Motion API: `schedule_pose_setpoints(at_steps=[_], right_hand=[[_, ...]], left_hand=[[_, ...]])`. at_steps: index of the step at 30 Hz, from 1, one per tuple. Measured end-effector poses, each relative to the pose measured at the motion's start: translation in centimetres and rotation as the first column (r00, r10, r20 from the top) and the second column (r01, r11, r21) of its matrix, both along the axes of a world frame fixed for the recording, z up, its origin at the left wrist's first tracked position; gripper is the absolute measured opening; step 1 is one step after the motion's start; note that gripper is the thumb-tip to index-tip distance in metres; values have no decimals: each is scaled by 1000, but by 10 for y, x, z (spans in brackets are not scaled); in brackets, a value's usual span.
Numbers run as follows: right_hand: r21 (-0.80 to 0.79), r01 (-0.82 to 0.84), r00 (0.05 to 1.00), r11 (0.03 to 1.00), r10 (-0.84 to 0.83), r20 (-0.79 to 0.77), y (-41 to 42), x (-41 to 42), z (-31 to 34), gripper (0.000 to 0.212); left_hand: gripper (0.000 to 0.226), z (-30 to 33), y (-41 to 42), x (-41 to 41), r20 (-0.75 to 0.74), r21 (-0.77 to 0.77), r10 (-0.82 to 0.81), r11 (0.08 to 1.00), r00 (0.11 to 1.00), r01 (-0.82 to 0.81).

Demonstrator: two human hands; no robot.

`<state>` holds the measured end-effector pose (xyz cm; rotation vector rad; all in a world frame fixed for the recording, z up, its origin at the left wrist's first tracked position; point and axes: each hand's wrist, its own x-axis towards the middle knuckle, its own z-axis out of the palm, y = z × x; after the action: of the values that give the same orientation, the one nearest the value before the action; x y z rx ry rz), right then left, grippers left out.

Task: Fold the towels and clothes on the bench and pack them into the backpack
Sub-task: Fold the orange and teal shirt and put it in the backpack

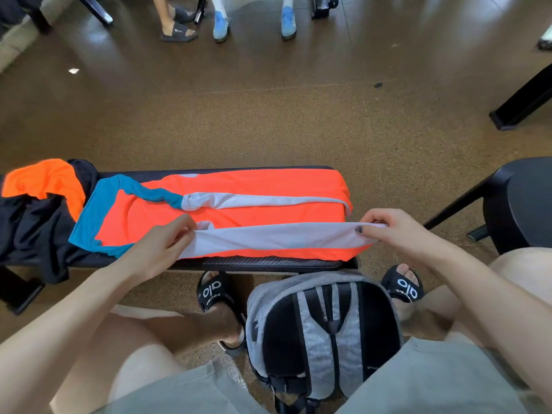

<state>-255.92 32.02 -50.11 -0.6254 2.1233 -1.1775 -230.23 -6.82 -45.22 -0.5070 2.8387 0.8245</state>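
Note:
An orange shirt [239,186] with teal shoulders and white side stripes lies lengthwise on the black bench [254,264]. Its near side is folded over, white stripe up. My left hand [161,243] pinches that folded edge near the teal sleeve. My right hand [397,228] pinches the same edge at the shirt's hem, just past the bench's right end. A grey and black backpack [322,333] stands on the floor between my feet, straps facing up. Its opening is not visible.
A heap of black and orange clothes [38,210] lies on the bench's left end. A black chair [519,201] stands at the right. Other people's feet [221,25] and furniture legs are far across the brown floor.

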Motion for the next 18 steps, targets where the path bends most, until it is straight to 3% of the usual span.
schedule_pose_setpoints(at_steps=[8, 13, 18], right_hand=[[-22, 90, 989, 996, -86, 119, -12, -6, -6, 23], [9, 141, 980, 990, -141, 142, -23, -16, -14, 10], [54, 149, 966, 987, -157, 207, -28, -21, -16, 11]], left_hand=[[10, -16, -12, -10, -4, -4, 44, 999, 999, -44], [8, -29, -20, -25, -16, -132, 78, 988, 997, -79], [10, -36, -21, -36, 61, -249, 15, 968, 998, 0]])
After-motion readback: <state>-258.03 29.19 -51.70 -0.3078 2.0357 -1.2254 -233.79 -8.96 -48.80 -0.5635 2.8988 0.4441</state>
